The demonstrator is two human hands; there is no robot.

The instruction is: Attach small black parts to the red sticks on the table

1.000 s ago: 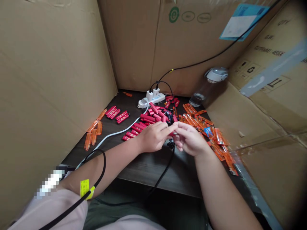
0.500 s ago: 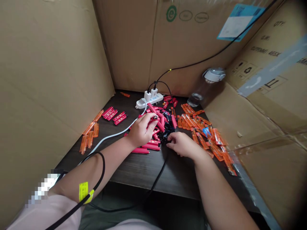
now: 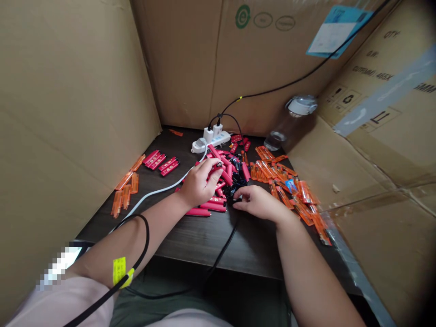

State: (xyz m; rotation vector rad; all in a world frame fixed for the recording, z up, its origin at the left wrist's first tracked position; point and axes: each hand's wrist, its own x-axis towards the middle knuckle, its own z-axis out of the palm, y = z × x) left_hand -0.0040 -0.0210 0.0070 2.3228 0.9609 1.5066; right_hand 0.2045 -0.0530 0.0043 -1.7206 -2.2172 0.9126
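A heap of red lighter shells (image 3: 225,169) lies mid-table around a small pile of black parts (image 3: 237,179). My left hand (image 3: 198,184) rests on the heap, its fingers curled round one red shell. My right hand (image 3: 257,203) lies just right of it, fingertips pinching at the black parts; what they hold is too small to name. Orange translucent lighter bodies (image 3: 293,190) spread to the right of my right hand.
Cardboard walls box in the dark table (image 3: 204,236) on three sides. A white power strip (image 3: 213,141) with plugs sits at the back, a clear water bottle (image 3: 291,120) at back right. More orange bodies (image 3: 124,190) and several red shells (image 3: 160,161) lie left. A black cable (image 3: 218,259) crosses the front edge.
A second ago both hands met in the air over the table, fingertips together. They have since parted and dropped: the left onto the red heap, the right onto the black parts.
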